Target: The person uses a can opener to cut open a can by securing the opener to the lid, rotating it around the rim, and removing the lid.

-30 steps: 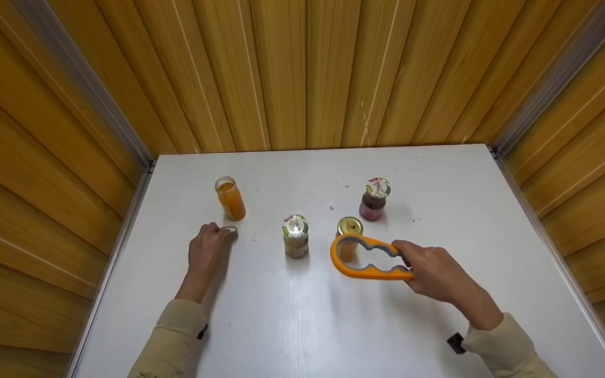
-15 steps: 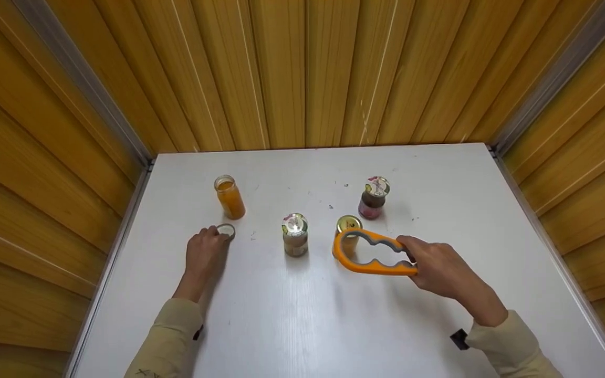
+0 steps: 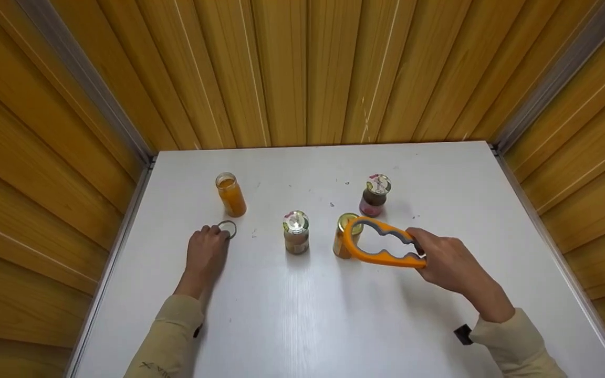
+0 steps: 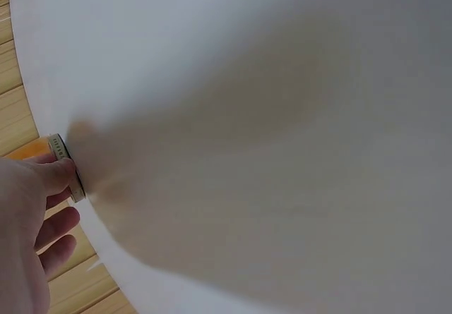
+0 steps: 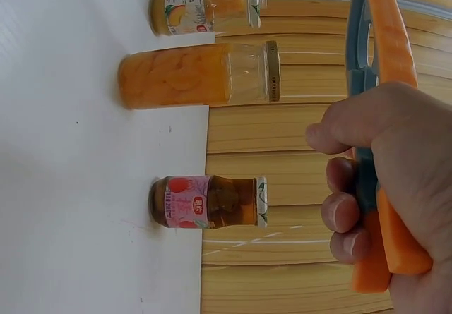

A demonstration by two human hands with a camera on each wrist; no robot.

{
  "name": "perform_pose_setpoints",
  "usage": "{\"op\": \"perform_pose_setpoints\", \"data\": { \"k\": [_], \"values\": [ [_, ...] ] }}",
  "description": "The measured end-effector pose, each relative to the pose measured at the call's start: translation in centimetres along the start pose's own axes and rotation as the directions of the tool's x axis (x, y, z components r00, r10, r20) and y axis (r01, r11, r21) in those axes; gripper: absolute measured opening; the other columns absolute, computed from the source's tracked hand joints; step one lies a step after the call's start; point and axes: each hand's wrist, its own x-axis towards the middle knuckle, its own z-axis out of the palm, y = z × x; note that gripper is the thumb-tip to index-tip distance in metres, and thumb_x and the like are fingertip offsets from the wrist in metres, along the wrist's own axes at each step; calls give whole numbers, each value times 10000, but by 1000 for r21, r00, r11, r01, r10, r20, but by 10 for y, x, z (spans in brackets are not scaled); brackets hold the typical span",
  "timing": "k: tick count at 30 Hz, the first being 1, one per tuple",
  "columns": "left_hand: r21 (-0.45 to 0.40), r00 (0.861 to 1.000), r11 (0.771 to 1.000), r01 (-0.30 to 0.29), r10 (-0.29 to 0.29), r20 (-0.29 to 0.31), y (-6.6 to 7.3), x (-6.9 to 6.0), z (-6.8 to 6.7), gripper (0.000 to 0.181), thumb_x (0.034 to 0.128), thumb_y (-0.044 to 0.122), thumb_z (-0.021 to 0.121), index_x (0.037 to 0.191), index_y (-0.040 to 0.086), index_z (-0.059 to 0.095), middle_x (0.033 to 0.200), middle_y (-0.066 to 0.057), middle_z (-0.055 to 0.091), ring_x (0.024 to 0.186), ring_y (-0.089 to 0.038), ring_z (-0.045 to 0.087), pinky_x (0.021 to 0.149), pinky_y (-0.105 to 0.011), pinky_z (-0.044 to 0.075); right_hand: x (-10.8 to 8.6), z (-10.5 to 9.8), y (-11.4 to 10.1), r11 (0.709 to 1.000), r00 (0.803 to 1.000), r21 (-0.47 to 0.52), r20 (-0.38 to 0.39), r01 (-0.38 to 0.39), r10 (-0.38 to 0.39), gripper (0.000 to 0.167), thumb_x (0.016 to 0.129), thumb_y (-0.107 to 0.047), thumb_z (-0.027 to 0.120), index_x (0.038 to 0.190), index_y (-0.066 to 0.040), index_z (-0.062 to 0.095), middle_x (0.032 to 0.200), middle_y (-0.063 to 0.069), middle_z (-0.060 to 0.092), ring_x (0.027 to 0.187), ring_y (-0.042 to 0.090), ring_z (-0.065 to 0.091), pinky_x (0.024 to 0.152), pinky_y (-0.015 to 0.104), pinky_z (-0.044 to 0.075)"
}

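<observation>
My left hand [image 3: 205,253] pinches the edge of a round metal jar lid [image 4: 67,169] between thumb and fingers. That lid lies on the white table, just in front of an uncapped jar [image 3: 232,202] of orange contents. In my right hand [image 3: 447,262] I grip the handles of an orange and grey jar opener [image 3: 386,259]. Its loop end is held above the table and overlaps a gold-lidded jar [image 5: 173,77] in the head view; the right wrist view shows it apart from that jar.
A short jar with a patterned lid [image 3: 296,242] stands upright mid-table. Farther back on the right is a dark jar with a pink label [image 3: 372,203]. Small specks dot the white table [image 3: 292,315]. Wood-look panels [image 3: 302,73] enclose the back and sides.
The lid under my left hand has gone from tilted to lying flat on the table. My right hand and the jar opener have shifted slightly right and up in the head view.
</observation>
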Motion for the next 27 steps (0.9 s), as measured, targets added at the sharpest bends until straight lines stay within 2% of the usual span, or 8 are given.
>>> {"op": "perform_pose_setpoints", "data": {
  "k": [4, 7, 11, 14, 17, 21, 24, 27],
  "values": [
    [35, 1000, 999, 12, -12, -22, 0, -3, -1, 145, 902, -35, 746, 1035, 12, 778, 978, -180, 724, 859, -353, 667, 745, -472, 570, 1, -2, 2, 1000, 1000, 5, 9, -13, 13, 554, 727, -21, 892, 1191, -24, 589, 763, -4, 641, 544, 54, 479, 527, 234, 517],
    [30, 999, 999, 37, -35, -41, 4, -6, -3, 167, 926, 65, 763, 1084, 11, 748, 1016, -177, 711, 904, -359, 659, 808, -494, 556, 2, -3, 3, 1000, 999, 3, 24, -30, 30, 565, 728, -18, 892, 1203, -24, 586, 770, 3, 642, 552, 63, 488, 539, 247, 530],
    [-72, 995, 994, 83, -87, -57, 17, -5, -11, 256, 959, 201, 755, 1147, 29, 727, 1092, -158, 698, 995, -345, 642, 907, -494, 535, 4, -5, 4, 999, 998, 2, 29, -48, 48, 580, 716, -4, 888, 1213, -19, 588, 789, 12, 655, 560, 73, 505, 550, 260, 542],
    [-206, 991, 972, 116, -128, -48, 32, -1, -19, 272, 982, 219, 722, 1197, 51, 724, 1173, -145, 693, 1078, -331, 641, 979, -483, 516, 5, -5, 4, 998, 998, 7, 33, -62, 62, 586, 712, 5, 883, 1218, -11, 590, 801, 20, 662, 567, 75, 508, 560, 266, 552],
    [-354, 986, 922, 156, -169, -7, 48, 4, -27, 313, 980, 205, 724, 1262, 69, 709, 1234, -138, 679, 1135, -320, 633, 1014, -471, 509, 7, -4, 3, 997, 997, 13, 38, -72, 71, 577, 721, 3, 876, 1221, -8, 588, 804, 17, 662, 570, 73, 506, 567, 271, 555],
    [-525, 970, 815, 243, -209, 125, 70, 10, -35, 406, 970, 198, 743, 1356, 109, 651, 1291, -80, 649, 1158, -265, 625, 1011, -437, 526, 7, -4, 3, 997, 996, 11, 35, -78, 78, 559, 743, -20, 878, 1223, -17, 590, 810, 11, 669, 565, 71, 518, 547, 270, 535],
    [-610, 957, 739, 286, -195, 214, 85, 14, -38, 501, 965, 200, 750, 1428, 116, 579, 1349, -53, 615, 1209, -242, 602, 1040, -433, 509, 6, -4, 2, 997, 996, 10, 35, -82, 81, 553, 756, -37, 880, 1227, -25, 589, 814, 8, 673, 554, 69, 517, 525, 261, 509],
    [-683, 959, 677, 274, -139, 246, 97, 18, -37, 620, 953, 203, 763, 1498, 101, 486, 1423, -86, 563, 1296, -262, 546, 1099, -460, 457, 6, -3, 2, 997, 996, 10, 33, -78, 77, 556, 757, -40, 881, 1229, -26, 587, 818, 11, 677, 549, 66, 513, 516, 254, 498]
  ]
}}
